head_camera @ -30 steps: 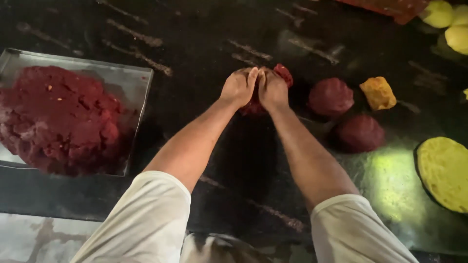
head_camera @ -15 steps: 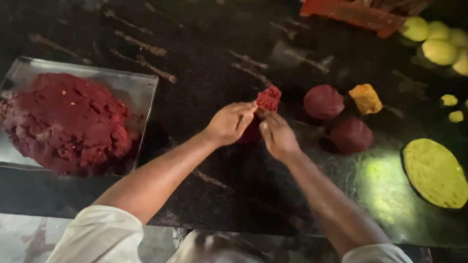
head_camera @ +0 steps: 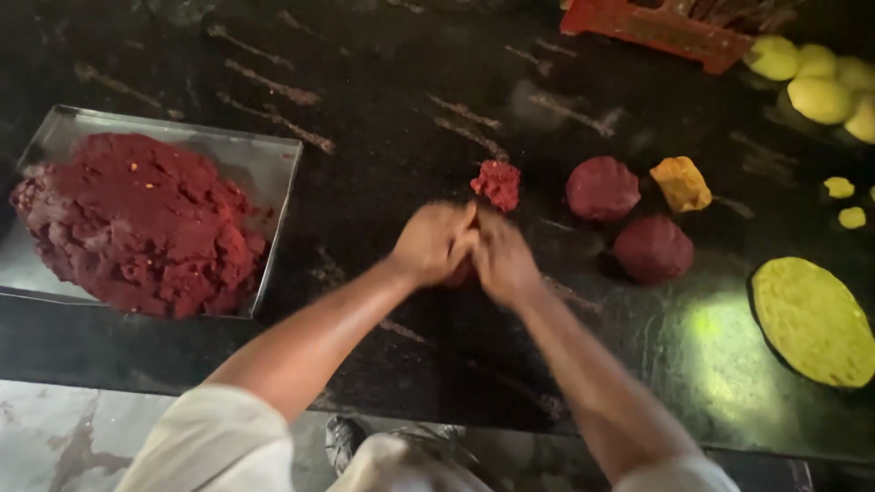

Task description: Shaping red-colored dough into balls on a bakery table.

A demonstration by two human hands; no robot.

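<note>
While both palms are pressed together over the black table (head_camera: 383, 137), a piece of dark red dough (head_camera: 461, 271) is clamped between the left hand (head_camera: 436, 242) and the right hand (head_camera: 501, 258); only a sliver of it is seen in the gap at the heels of the palms. Fingers are closed, not spread. Some motion blur is noted on both hands.

Just beyond the fingertips, a small crumbly red dough lump (head_camera: 497, 184) is seen lying on the table, apart from the hands. Further out past the right hand, two smooth dark red dough balls are placed: one (head_camera: 602, 188) beyond, one (head_camera: 653, 248) nearer, just beside each other. An orange-yellow dough chunk (head_camera: 682, 183) is set next to the farther ball.

Well off to the right-hand side, a flattened yellow-green dough disc (head_camera: 811, 321) is laid flat on the table, with two small yellow bits (head_camera: 844, 201) beyond it. Yellow-green dough balls (head_camera: 811, 77) are grouped at the far right corner, beside a red object (head_camera: 661, 27) of unclear kind.

Well apart on the left-hand side, a steel tray (head_camera: 264, 159) is loaded with a big heap of red dough (head_camera: 137, 223).
</note>
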